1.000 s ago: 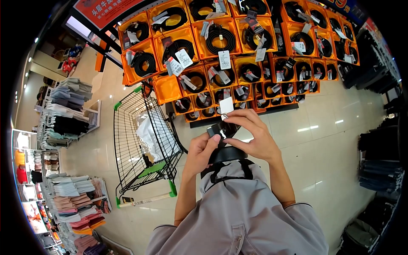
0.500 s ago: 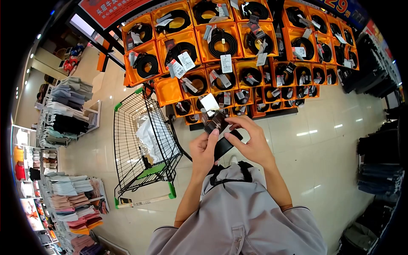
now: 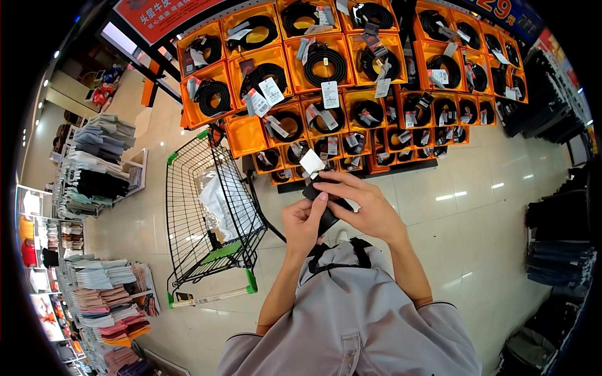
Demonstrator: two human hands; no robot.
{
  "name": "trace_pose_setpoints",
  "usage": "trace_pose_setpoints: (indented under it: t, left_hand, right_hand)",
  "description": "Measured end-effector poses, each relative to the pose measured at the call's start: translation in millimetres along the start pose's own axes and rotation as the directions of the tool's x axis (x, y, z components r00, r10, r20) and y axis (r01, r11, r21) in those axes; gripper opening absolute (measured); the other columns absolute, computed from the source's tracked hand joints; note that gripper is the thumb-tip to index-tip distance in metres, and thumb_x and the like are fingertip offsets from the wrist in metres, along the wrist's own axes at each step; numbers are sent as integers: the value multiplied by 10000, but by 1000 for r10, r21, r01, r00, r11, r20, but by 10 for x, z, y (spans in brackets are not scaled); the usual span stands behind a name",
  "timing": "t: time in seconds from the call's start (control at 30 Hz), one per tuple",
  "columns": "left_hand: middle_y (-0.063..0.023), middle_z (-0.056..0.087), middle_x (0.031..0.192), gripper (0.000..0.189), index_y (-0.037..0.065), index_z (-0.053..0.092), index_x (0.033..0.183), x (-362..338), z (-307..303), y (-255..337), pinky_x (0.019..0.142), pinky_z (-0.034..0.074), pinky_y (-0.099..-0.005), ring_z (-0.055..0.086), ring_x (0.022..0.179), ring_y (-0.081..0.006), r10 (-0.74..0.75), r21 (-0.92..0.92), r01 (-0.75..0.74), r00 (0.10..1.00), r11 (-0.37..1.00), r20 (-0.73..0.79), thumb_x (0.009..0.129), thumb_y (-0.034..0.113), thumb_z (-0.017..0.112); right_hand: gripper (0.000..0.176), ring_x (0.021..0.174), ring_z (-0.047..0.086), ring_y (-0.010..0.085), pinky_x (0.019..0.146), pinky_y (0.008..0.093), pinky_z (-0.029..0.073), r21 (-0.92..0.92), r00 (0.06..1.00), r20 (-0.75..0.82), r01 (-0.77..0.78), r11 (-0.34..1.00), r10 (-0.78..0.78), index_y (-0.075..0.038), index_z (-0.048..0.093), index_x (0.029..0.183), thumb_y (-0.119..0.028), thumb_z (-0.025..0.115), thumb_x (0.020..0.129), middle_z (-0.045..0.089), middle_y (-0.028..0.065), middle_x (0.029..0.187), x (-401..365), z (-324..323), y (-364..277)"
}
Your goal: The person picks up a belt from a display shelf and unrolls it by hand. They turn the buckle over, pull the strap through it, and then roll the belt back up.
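Note:
A black belt (image 3: 327, 220) hangs between my hands in front of my waist, its strap curving off to the left. My left hand (image 3: 302, 224) is closed around the belt near its end, the thumb pointing up along it. Over the belt's upper end, my right hand (image 3: 370, 210) has its fingers closed on a dark tag (image 3: 310, 190), with the thumb lower down by the strap. A white tag (image 3: 311, 161) sticks out above the fingertips. The fingers partly cover the belt's end, so its buckle cannot be made out.
Ahead stands a rack of orange boxes (image 3: 248, 135) holding coiled belts with tags. A shopping cart (image 3: 213, 260) containing a clear-wrapped white item (image 3: 219, 203) is at my left. Folded clothes (image 3: 103, 276) line the left side; dark trousers (image 3: 558, 257) line the right.
My right hand's fingers have moved left and down over the dark tag, covering more of it. The left hand keeps its grip on the belt. The view has shifted slightly.

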State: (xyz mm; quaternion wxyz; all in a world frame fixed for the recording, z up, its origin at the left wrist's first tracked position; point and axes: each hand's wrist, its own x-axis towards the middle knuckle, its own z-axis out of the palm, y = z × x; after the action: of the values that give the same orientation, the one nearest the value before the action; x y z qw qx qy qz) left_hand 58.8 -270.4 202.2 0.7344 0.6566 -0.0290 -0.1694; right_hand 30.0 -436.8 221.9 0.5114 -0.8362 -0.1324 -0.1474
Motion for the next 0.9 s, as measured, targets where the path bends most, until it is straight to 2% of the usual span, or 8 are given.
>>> trace_pose_setpoints:
  t: [0.03, 0.27, 0.37, 0.43, 0.57, 0.67, 0.8, 0.9]
  left_hand:
    - [-20, 574, 525, 383, -33, 673, 751, 3, 13, -5, 305, 298, -223, 437, 341, -52, 7, 3, -7, 1000, 1000, 5, 978, 276, 653]
    - [-21, 594, 540, 370, -62, 709, 811, 9, 43, 46, 305, 292, -215, 434, 345, -41, 5, 49, -5, 1000, 999, -6, 976, 265, 654]
    - [-19, 598, 545, 372, -69, 715, 837, 25, 44, 36, 307, 294, -212, 436, 348, -39, -12, 58, 11, 1000, 998, 12, 971, 273, 659]
    - [-18, 601, 549, 383, -68, 715, 831, 33, 89, 60, 310, 300, -210, 439, 349, -41, -44, 49, 45, 999, 998, -20, 965, 287, 666]
    - [-19, 603, 555, 377, -63, 717, 833, 44, 76, 30, 315, 306, -209, 443, 350, -44, -46, 9, 46, 998, 999, 44, 965, 286, 664]
    - [-21, 606, 567, 359, -51, 722, 858, 61, 70, -27, 320, 309, -207, 448, 358, -44, -57, 41, 56, 997, 998, 43, 977, 279, 647]
    - [-23, 609, 593, 360, -44, 710, 916, 66, 73, 4, 338, 327, -202, 464, 379, -46, -63, -60, 77, 977, 995, 205, 999, 290, 606]
    - [-28, 616, 616, 346, -44, 698, 959, 79, 72, -35, 347, 337, -202, 474, 389, -51, -33, -142, 74, 962, 987, 272, 1006, 282, 589]
  right_hand:
    - [421, 1141, 643, 323, 943, 366, 519, -3, 999, 26, -35, 999, 35, -87, 672, 1257, -24, 705, 841, 605, 123, 1354, 1, -26, -23]
    - [477, 1230, 600, 325, 977, 376, 508, 102, 993, 80, -90, 991, 82, -110, 648, 1305, -36, 713, 839, 588, 137, 1385, 27, -55, 41]
    - [518, 1247, 594, 289, 972, 373, 516, 150, 992, 123, -55, 987, 36, -95, 613, 1346, -19, 718, 844, 518, 140, 1463, 39, -31, 152]
    - [553, 1249, 581, 238, 955, 350, 526, 519, 973, 201, -202, 830, 112, -65, 579, 1376, 19, 714, 846, 426, 142, 1535, 43, -5, 187]
    - [532, 1219, 578, 193, 924, 312, 537, 516, 981, 163, -179, 838, 109, -35, 586, 1351, 55, 708, 841, 410, 132, 1533, 47, 54, 340]
    - [460, 1163, 603, 177, 886, 290, 538, 582, 992, 87, -122, 804, 87, -19, 630, 1277, 78, 694, 831, 506, 120, 1425, 47, 40, 348]
    - [380, 1120, 616, 164, 847, 281, 531, 558, 992, 66, -124, 821, 105, -5, 675, 1178, 107, 663, 815, 572, 106, 1304, 57, -39, 234]
    - [381, 1129, 622, 212, 867, 294, 527, 408, 999, 21, 15, 913, -26, -1, 681, 1165, 88, 653, 795, 610, 123, 1262, 62, -64, 201]
